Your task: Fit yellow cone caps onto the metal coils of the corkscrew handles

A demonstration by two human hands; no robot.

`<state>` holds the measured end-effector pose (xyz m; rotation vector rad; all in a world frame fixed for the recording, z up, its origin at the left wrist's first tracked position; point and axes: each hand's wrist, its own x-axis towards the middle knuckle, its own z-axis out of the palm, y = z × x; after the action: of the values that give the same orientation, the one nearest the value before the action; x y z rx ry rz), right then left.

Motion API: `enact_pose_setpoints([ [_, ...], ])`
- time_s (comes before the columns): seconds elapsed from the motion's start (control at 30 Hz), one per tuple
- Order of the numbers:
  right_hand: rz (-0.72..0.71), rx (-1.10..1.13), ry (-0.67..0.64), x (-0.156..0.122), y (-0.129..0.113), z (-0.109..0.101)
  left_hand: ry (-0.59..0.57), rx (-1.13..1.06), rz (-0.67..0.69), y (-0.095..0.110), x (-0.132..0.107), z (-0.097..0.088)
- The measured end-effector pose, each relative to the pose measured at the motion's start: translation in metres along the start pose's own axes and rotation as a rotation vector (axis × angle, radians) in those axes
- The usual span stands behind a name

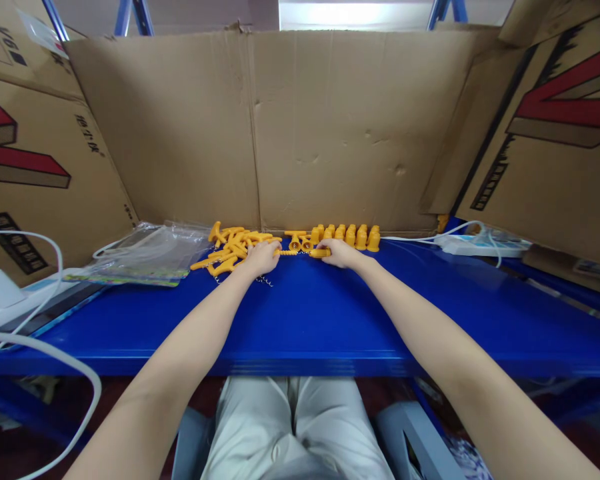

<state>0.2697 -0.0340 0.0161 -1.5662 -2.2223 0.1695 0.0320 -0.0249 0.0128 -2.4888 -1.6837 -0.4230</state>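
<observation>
My left hand (263, 258) is closed around a yellow corkscrew (286, 253), whose ridged shaft sticks out to the right with a thin metal spiral at its end. My right hand (341, 255) pinches a small yellow piece (320, 253) in line with that spiral; whether the two touch I cannot tell. Beside and behind my left hand lies a pile of yellow corkscrews (235, 241) with T-shaped handles and metal spirals. Just behind my right hand stand several yellow bell-shaped caps (351, 235) in rows. Two round-ended yellow pieces (295, 244) lie between the hands, farther back.
The blue table (305, 313) is walled by a cardboard sheet (330, 133) behind and printed cartons (30, 167) at the sides. Clear plastic bags (150, 253) lie left. A white power strip (487, 246) with a cable is at right; a white cable (87, 373) loops at front left.
</observation>
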Motion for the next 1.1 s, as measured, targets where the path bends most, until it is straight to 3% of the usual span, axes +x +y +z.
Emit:
enact_pose_setpoints([
  [0.3, -0.148, 0.055, 0.027, 0.007, -0.007, 0.011, 0.010, -0.003, 0.015, 0.009, -0.003, -0.002],
  [1.1, -0.146, 0.118, 0.054, 0.006, -0.003, 0.006, -0.015, -0.104, -0.057, 0.011, -0.004, -0.007],
])
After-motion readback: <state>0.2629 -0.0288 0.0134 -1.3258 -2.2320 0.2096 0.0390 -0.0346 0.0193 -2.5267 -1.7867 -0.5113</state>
